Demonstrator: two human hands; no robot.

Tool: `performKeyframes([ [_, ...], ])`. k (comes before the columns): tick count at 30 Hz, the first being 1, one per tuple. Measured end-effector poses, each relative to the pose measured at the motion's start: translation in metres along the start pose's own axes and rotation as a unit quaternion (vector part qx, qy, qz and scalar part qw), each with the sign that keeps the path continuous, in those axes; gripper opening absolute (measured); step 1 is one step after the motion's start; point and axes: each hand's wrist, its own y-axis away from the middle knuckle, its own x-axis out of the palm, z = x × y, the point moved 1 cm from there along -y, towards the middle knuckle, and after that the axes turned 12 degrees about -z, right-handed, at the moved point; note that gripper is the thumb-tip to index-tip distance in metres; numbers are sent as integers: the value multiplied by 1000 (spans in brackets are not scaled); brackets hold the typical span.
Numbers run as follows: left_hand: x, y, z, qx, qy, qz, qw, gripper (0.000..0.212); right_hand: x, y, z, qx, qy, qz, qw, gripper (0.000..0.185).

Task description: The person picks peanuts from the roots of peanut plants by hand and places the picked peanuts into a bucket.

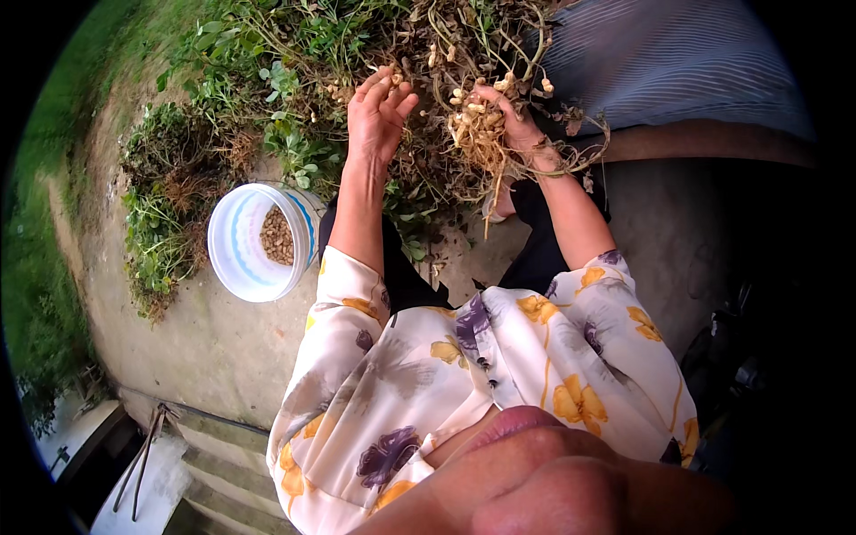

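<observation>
My left hand (378, 115) is raised over the plant heap, palm towards me and fingers curled. A pale peanut pod (397, 79) sits among its fingertips. My right hand (518, 124) grips an uprooted peanut plant by its root end. A dense cluster of tan peanut pods (476, 127) hangs there beside my thumb, and thin roots (496, 177) trail below it. A dry stem loops across my right wrist. To the left of my left forearm, a white plastic bucket (231, 267) with a blue band holds loose peanut pods (277, 237) at its bottom.
Uprooted peanut plants (221, 73) with green and withered leaves are heaped ahead of me, reaching left past the bucket. Grey-blue striped fabric (669, 63) lies close at the upper right. Concrete ground (221, 354) runs beneath, with steps (227, 461) at the lower left and grass (50, 281) beyond.
</observation>
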Motion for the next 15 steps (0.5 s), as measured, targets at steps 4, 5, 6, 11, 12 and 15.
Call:
performKeyframes([
  [4,-6,1,-2,-49,-1,5,999,21,13,3,29,46,106,109,987,73],
  [5,-4,3,-1,-27,-68,35,997,22,14,5,32,43,130,117,984,69],
  [6,-1,9,-3,-2,-135,63,989,22,22,5,36,28,127,99,987,57],
  [11,33,40,5,187,-398,169,882,32,36,-4,29,-5,166,45,985,29],
  [12,34,45,3,158,-423,167,876,32,36,-5,26,94,116,44,988,25],
  [15,11,27,21,303,-459,150,822,29,54,-11,28,24,164,109,980,24],
])
